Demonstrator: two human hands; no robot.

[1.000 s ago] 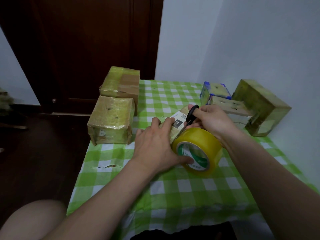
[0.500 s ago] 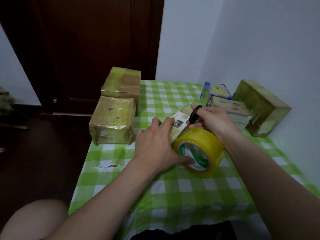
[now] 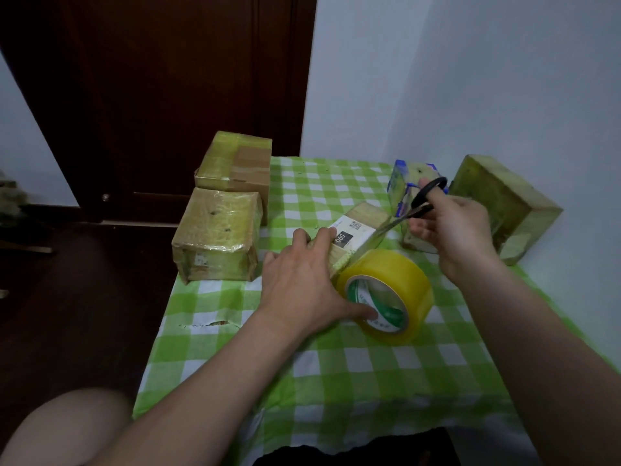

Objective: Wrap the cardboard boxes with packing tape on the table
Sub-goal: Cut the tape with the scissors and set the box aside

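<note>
Right hand [image 3: 453, 230] with scissors [image 3: 418, 198] now higher and farther right

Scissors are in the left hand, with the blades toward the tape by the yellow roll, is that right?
Not quite. The head view shows the scissors in the right hand, not the left hand. The blades do point toward the tape by the yellow roll.

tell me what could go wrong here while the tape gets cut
The scissors in the right hand point their blades toward the left hand pressing the small box; a slip might nick its fingers. The tape roll stands on edge, steadied only by the thumb, so it could roll off once cut free.
</note>
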